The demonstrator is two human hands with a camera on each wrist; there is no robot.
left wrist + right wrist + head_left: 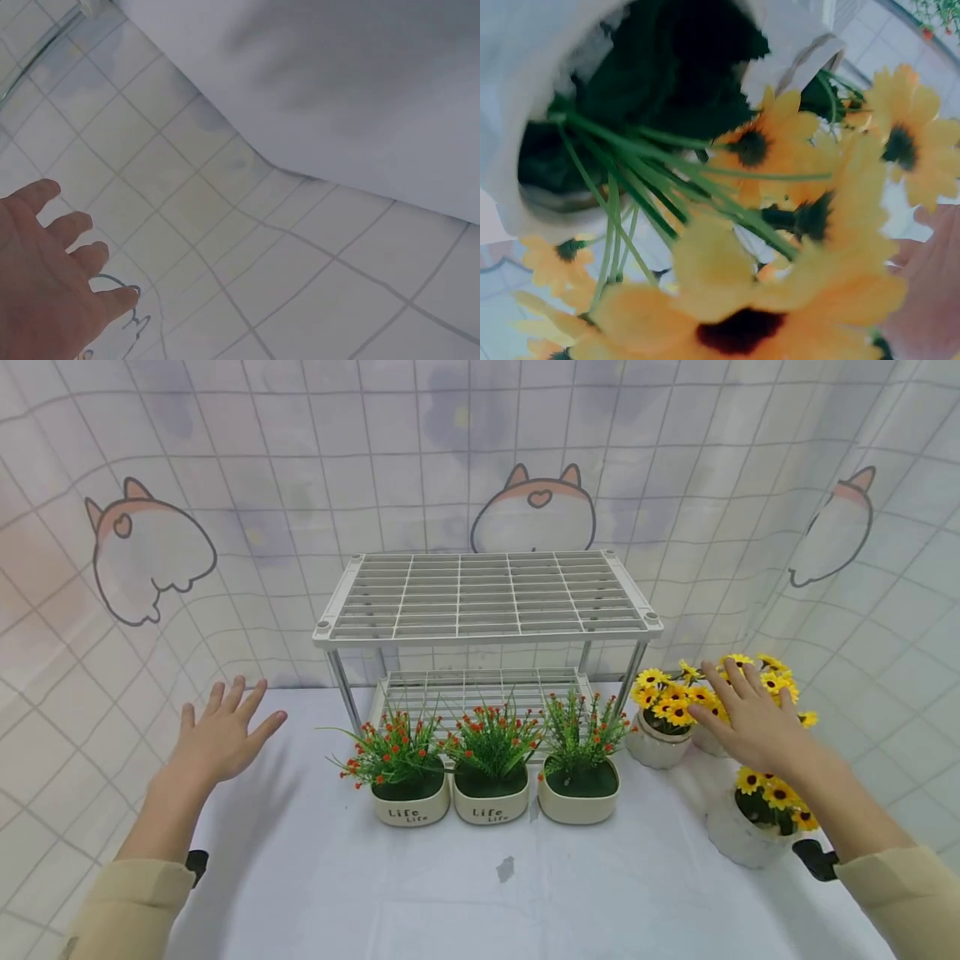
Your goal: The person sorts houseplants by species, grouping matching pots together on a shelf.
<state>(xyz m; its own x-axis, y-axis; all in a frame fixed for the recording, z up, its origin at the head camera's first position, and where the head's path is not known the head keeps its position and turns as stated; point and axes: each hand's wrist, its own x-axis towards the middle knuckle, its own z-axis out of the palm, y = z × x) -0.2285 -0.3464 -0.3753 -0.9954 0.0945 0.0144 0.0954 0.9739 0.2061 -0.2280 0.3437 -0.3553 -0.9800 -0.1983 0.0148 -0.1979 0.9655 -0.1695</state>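
Note:
My left hand (221, 735) is held over the left side of the white table with fingers spread and nothing in it. In the left wrist view, the same hand (45, 285) shows against the checked cloth. On the other side, my right hand (753, 718) hovers with straight fingers above yellow artificial sunflowers (667, 697) in white pots; whether it touches them I cannot tell. Petals fill much of the right wrist view, partly covering the hand (930, 277). One sunflower pot (738, 831) stands nearer, below the right forearm. Another pot behind the hand is mostly hidden.
A white two-tier wire rack (487, 597) stands at the back centre. In front of it, three cream pots (491, 808) with red-flowered green plants line up side by side. Checked cloth (262, 460) with cartoon animals hangs behind and along both sides.

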